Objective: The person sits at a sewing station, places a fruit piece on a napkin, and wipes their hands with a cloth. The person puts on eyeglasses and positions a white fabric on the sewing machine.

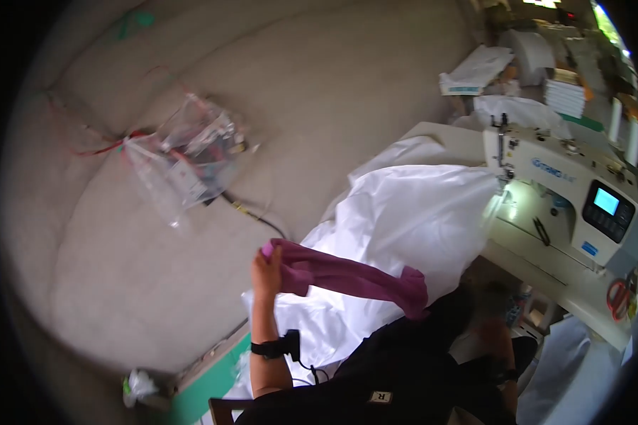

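My left hand (266, 275) is closed on one end of a purple cloth (347, 275), which stretches right across the white fabric (404, 212) to a bunched end near my dark clothing. Low on the right, beneath the table edge, my right hand (495, 331) is dim and blurred, and its fingers cannot be made out. The white fabric spreads over the table and reaches the needle area of the white sewing machine (560, 170), whose lamp and screen are lit.
Black snips (541, 231) lie on the machine bed. Red-handled scissors (619, 299) are at the table's right edge. A plastic bag (198, 149) hangs on the wall at left, with a cable below. Papers and rolls (532, 57) stand behind the machine.
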`<state>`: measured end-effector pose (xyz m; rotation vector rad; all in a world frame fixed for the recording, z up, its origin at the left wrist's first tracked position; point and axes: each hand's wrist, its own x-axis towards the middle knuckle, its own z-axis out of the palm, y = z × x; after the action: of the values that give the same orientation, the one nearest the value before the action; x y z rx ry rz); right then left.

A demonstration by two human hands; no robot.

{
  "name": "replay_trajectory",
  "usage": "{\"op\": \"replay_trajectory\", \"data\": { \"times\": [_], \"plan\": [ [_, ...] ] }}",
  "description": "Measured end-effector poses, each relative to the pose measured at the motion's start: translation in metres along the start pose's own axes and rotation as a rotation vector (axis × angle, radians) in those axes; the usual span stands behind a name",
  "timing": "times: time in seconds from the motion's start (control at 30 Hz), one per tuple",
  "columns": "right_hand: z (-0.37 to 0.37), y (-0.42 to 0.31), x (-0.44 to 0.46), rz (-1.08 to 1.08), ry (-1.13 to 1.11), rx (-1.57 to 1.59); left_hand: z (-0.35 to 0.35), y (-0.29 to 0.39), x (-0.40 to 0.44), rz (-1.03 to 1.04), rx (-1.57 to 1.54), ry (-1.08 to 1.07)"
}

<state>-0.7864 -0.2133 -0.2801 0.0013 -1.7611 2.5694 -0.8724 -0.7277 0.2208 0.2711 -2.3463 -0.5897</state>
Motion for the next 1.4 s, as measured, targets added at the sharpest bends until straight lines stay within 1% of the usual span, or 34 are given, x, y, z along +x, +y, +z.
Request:
{"op": "replay_trajectory", "data": {
  "times": [0.03,0.07,0.1,0.13,0.17,0.2,0.23,0.27,0.3,0.33,0.37,0.4,0.43,0.47,0.5,0.53,0.57,0.6,0.63,0.67,0.73,0.77,0.8,0.83,0.87,0.9,0.93,0.97,1.0,1.1,1.17,1.2,1.27,1.4],
  "plan": [
    [0.001,-0.003,0.005,0.010,-0.048,0.010,-0.035,-0.002,0.000,-0.016,0.218,0.094],
    [-0.001,-0.008,0.005,0.071,-0.079,0.279,-0.070,-0.007,-0.005,-0.017,0.343,0.212],
    [-0.002,-0.007,0.008,0.144,-0.098,0.547,-0.105,-0.020,-0.011,0.039,0.479,0.332],
    [-0.008,0.005,0.015,0.165,-0.131,0.557,-0.141,-0.006,-0.019,0.026,0.590,0.505],
    [-0.017,0.019,0.016,0.311,-0.062,0.622,-0.172,0.014,-0.035,-0.183,0.652,0.595],
    [-0.024,0.034,0.017,0.463,0.014,0.679,-0.200,0.051,-0.052,-0.323,0.810,0.602],
    [-0.024,0.044,0.022,0.477,-0.024,0.682,-0.225,0.044,-0.065,-0.250,1.109,0.677],
    [-0.021,0.045,0.019,0.505,-0.039,0.684,-0.247,0.053,-0.080,-0.343,1.296,0.610],
    [-0.011,0.037,0.018,0.546,0.040,0.617,-0.266,0.058,-0.096,-0.428,1.351,0.511],
    [-0.003,0.027,0.018,0.582,0.115,0.546,-0.281,0.075,-0.112,-0.550,1.273,0.386],
    [-0.005,0.031,0.019,0.596,0.099,0.542,-0.289,0.097,-0.129,-0.600,1.321,0.270],
    [-0.007,0.035,0.019,0.577,0.033,0.546,-0.292,0.113,-0.143,-0.649,1.360,0.149],
    [-0.013,0.048,0.019,0.558,-0.029,0.552,-0.294,0.117,-0.155,-0.661,1.368,0.148],
    [-0.019,0.069,0.024,0.561,-0.032,0.552,-0.297,0.118,-0.166,-0.661,1.405,0.043],
    [-0.040,0.120,0.036,0.438,-0.184,0.413,-0.301,0.118,-0.176,-0.653,1.437,-0.058],
    [-0.052,0.147,0.041,0.311,-0.327,0.273,-0.302,0.117,-0.181,-0.659,1.451,-0.123],
    [-0.044,0.119,0.034,0.432,-0.226,0.388,-0.303,0.100,-0.191,-0.691,1.430,-0.175],
    [-0.027,0.074,0.025,0.541,-0.102,0.515,-0.303,0.082,-0.191,-0.726,1.399,-0.227],
    [-0.004,0.017,0.015,0.632,0.038,0.639,-0.302,0.058,-0.197,-0.765,1.363,-0.281],
    [-0.014,0.046,0.014,0.619,0.063,0.659,-0.301,0.028,-0.204,-0.812,1.317,-0.335],
    [-0.031,0.108,0.015,0.326,-0.015,0.412,-0.298,-0.045,-0.222,-0.940,1.177,-0.423],
    [-0.031,0.099,0.012,0.311,0.015,0.428,-0.296,-0.083,-0.230,-1.020,1.090,-0.447],
    [-0.032,0.088,0.012,0.428,0.075,0.522,-0.296,-0.131,-0.238,-1.121,0.992,-0.458],
    [-0.028,0.067,0.011,0.546,0.128,0.616,-0.300,-0.192,-0.250,-1.229,0.884,-0.457],
    [-0.024,0.053,0.009,0.533,0.148,0.631,-0.304,-0.258,-0.259,-1.337,0.769,-0.444],
    [-0.021,0.040,0.008,0.568,0.204,0.614,-0.298,-0.306,-0.255,-1.458,0.603,-0.408],
    [-0.018,0.031,0.008,0.606,0.257,0.594,-0.293,-0.288,-0.247,-1.445,0.547,-0.360],
    [-0.014,0.025,0.007,0.600,0.277,0.602,-0.288,-0.294,-0.261,-1.469,0.628,-0.433],
    [-0.010,0.019,0.005,0.623,0.306,0.576,-0.280,-0.302,-0.264,-1.467,0.650,-0.456],
    [-0.002,0.009,0.001,0.640,0.357,0.549,-0.245,-0.273,-0.258,-1.468,0.649,-0.497],
    [0.006,-0.010,0.001,0.644,0.383,0.527,-0.218,-0.236,-0.249,-1.469,0.630,-0.521],
    [0.004,-0.008,0.000,0.651,0.395,0.527,-0.207,-0.215,-0.246,-1.470,0.627,-0.535],
    [0.004,0.001,0.001,0.621,0.345,0.533,-0.188,-0.178,-0.240,-1.480,0.625,-0.556],
    [0.011,-0.020,0.005,0.678,0.375,0.497,-0.171,-0.124,-0.235,-1.526,0.605,-0.568]
  ]
}}
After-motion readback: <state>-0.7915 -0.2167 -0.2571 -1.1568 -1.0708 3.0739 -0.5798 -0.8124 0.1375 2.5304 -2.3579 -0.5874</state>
